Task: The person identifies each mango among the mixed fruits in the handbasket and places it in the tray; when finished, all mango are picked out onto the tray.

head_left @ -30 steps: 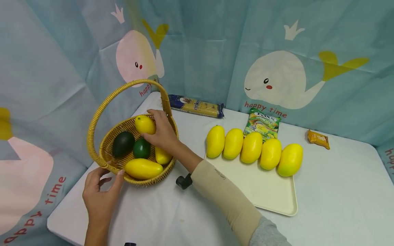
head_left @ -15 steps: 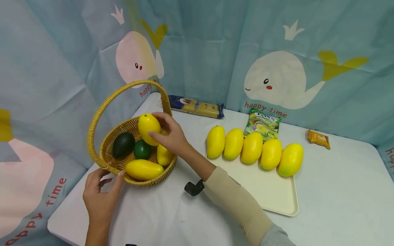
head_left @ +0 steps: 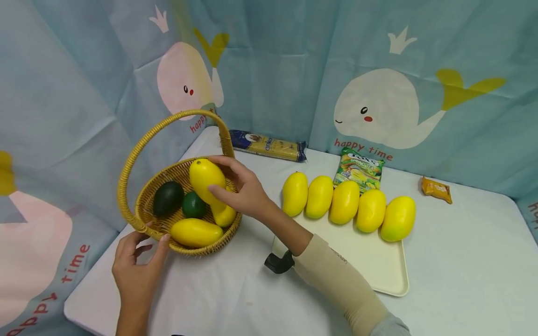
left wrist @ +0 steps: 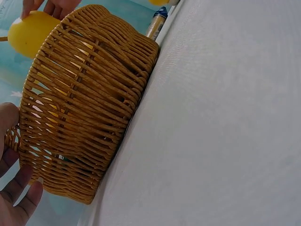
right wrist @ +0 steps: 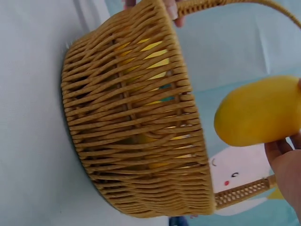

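Note:
My left hand (head_left: 136, 268) grips the near rim of a wicker basket (head_left: 198, 251), close to the foot of its arched handle. My right hand (head_left: 248, 191) holds a yellow mango (head_left: 206, 176) over the basket, thumb on the near side; in the right wrist view that mango (right wrist: 258, 110) is above the rim. Inside the basket lie a dark green avocado (head_left: 168, 199), a smaller green fruit (head_left: 194, 205), a long yellow mango (head_left: 196, 233) and another yellow fruit (head_left: 224, 215), partly covered by the held one.
Several yellow mangoes (head_left: 344, 202) stand in a row along the back of a cream tray (head_left: 370, 266), right of the basket. Behind are a green candy bag (head_left: 359, 168), a blue-and-yellow packet (head_left: 269, 145) and a small orange packet (head_left: 436, 189). A patterned curtain (head_left: 277, 84) hangs behind.
My right hand has lifted the mango from the back of the basket and drawn it slightly right and toward me, tilting it. My left hand has stayed on the rim.

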`<state>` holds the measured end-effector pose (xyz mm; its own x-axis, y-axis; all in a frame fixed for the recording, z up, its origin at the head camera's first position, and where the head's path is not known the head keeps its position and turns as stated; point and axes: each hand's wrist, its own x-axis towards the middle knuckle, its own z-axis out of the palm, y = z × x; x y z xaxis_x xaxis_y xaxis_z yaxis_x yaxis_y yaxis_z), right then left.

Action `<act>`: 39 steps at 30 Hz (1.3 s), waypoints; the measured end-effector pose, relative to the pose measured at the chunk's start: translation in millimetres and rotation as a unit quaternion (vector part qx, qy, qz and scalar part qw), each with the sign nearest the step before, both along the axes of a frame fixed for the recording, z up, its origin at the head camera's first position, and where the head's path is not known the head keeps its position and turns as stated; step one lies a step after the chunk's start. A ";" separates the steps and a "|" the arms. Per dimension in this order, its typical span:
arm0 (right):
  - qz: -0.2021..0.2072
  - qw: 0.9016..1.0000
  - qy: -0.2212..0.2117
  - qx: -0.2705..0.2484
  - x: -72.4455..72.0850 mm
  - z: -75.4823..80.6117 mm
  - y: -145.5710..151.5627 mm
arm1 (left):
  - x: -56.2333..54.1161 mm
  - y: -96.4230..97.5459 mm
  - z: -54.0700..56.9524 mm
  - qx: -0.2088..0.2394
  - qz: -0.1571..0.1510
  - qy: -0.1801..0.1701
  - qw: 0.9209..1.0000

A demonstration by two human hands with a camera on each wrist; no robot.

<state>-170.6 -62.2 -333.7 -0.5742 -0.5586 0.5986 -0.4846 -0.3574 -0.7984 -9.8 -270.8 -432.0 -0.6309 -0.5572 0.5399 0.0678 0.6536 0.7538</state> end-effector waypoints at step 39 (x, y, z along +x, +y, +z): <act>-0.201 0.914 0.218 0.278 49.1 -72.4 111.5 | 0.5 0.5 -0.4 -0.003 0.007 -0.021 1.000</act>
<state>-121.5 49.3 -406.1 -0.5745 -0.6417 0.5081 -0.8029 0.3212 -0.5021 -9.3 -270.3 -432.4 -0.6457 -0.5633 0.5155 0.0263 0.6584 0.7523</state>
